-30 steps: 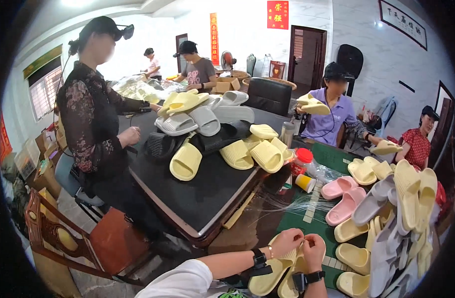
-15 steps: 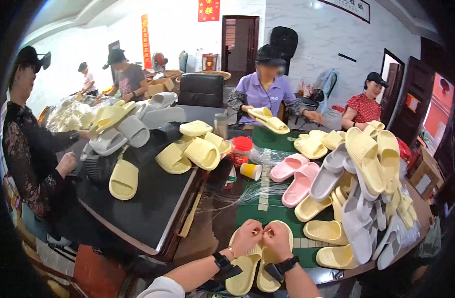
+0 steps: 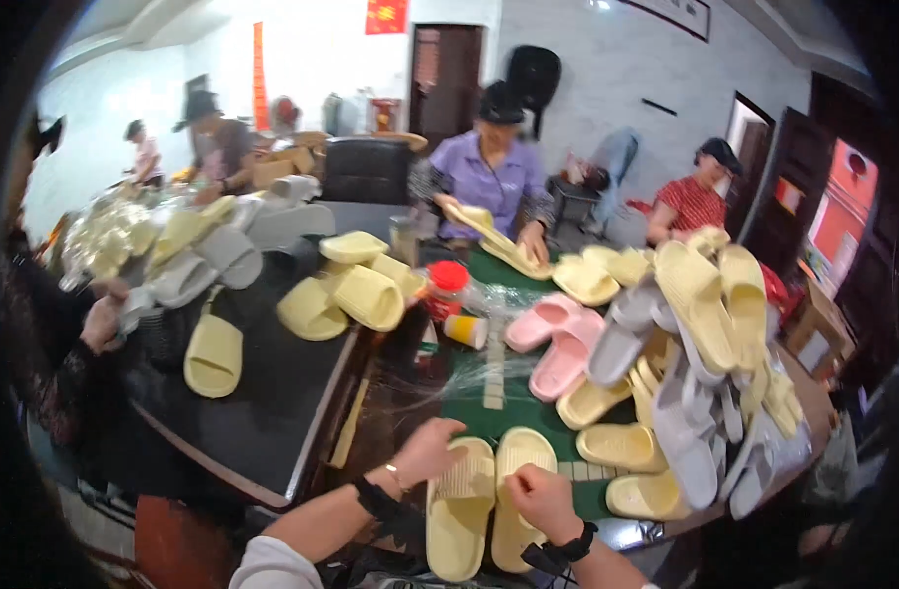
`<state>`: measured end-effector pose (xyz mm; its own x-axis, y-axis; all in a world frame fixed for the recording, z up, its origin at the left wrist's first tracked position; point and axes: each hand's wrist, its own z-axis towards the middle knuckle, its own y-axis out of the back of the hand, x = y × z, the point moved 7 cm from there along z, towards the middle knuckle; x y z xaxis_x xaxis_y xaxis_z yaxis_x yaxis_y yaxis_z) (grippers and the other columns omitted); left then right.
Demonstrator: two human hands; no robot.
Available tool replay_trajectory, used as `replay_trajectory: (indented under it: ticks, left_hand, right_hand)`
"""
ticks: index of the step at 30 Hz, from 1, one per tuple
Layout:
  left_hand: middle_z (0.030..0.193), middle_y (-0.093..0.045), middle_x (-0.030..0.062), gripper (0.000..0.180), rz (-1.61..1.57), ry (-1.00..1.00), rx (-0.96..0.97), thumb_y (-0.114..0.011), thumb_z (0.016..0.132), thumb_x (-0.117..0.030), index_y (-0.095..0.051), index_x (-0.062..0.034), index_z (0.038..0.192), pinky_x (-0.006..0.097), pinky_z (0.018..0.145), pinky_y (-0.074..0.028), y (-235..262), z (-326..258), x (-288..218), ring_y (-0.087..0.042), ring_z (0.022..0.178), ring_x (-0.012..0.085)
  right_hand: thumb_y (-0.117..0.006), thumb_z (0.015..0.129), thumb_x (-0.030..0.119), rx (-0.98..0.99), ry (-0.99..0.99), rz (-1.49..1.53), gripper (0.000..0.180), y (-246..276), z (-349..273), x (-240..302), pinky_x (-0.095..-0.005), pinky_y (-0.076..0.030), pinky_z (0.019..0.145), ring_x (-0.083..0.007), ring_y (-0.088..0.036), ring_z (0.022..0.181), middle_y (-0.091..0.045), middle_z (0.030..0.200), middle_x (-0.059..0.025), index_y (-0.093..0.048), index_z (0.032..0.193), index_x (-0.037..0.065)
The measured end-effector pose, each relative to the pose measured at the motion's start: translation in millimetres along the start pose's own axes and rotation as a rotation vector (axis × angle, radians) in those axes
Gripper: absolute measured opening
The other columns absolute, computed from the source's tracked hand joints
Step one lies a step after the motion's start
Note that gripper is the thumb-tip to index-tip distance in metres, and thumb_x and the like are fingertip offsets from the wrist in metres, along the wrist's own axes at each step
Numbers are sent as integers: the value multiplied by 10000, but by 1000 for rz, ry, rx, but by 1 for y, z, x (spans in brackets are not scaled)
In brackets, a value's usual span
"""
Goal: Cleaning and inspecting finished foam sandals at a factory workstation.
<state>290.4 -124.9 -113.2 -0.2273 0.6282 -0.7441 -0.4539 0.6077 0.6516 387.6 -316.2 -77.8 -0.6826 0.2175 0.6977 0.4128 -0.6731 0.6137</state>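
A pair of pale yellow slippers lies side by side on the table in front of me, toes pointing away. My left hand [image 3: 430, 455] is at the outer side of the left slipper [image 3: 459, 535], near its ribbed strap, its fingers stretched out and slightly apart. Over the right slipper [image 3: 513, 535], just below its strap, my right hand [image 3: 544, 501] is closed with the fingertips pressed together. Anything in that pinch is too small or hidden to make out. Both wrists wear dark bands.
Yellow, grey and pink slippers [image 3: 565, 368] are heaped at the right. A red-lidded jar [image 3: 447, 288], a yellow cup [image 3: 466, 332] and clear plastic strands [image 3: 420, 388] lie ahead. Another slipper pile [image 3: 366, 294] covers the black table at left. Co-workers surround the tables; one handles a yellow slipper [image 3: 498, 240].
My hands were together over the slipper straps; now they are apart, the left moved left and the right lower. The view has shifted, and the co-worker opposite has lowered a slipper toward the table.
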Motion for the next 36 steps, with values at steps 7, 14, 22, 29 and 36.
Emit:
replay_trajectory:
  ticks: [7, 14, 22, 29, 36]
  left_hand:
    - [960, -698, 138, 331, 4, 81, 405, -709, 843, -172, -642, 17, 1107, 309, 787, -531, 35, 2, 15, -672, 884, 198]
    - [896, -709, 129, 328, 63, 134, 398, -711, 820, -159, -657, 28, 1083, 298, 735, -535, 33, 1, 45, -681, 821, 178]
    - [892, -705, 132, 314, 72, 120, 486, -712, 795, -107, -656, 42, 1066, 285, 734, -528, 31, -4, 36, -664, 783, 171]
    - [920, -687, 98, 290, -129, 181, 495, -670, 839, -42, -624, 64, 1105, 265, 737, -521, 32, -8, 14, -627, 814, 114]
    - [904, -681, 81, 278, -97, 185, 505, -682, 839, -61, -636, 58, 1087, 265, 729, -518, 26, -3, 19, -621, 816, 105]
  right_hand:
    - [-497, 901, 566, 603, -129, -316, 567, -37, -23, -16, -456, -503, 574, -354, -644, 631, -641, 658, -179, -699, 774, 51]
    - [-541, 866, 540, 485, -189, -254, 542, -46, -21, -15, -459, -519, 594, -364, -649, 640, -651, 678, -177, -685, 836, 18]
    - [-563, 815, 311, 278, -144, -291, 328, -18, -25, -9, -472, -508, 573, -359, -630, 593, -629, 644, -184, -657, 704, 17]
    - [-666, 793, 227, -342, -143, -232, 215, 186, -56, 16, -393, -513, 602, -353, -659, 663, -651, 713, -185, -687, 810, 14]
    - [-509, 909, 202, -914, 58, -865, 340, 404, -54, -87, -340, -368, 471, -157, -511, 493, -535, 544, -96, -600, 693, -45]
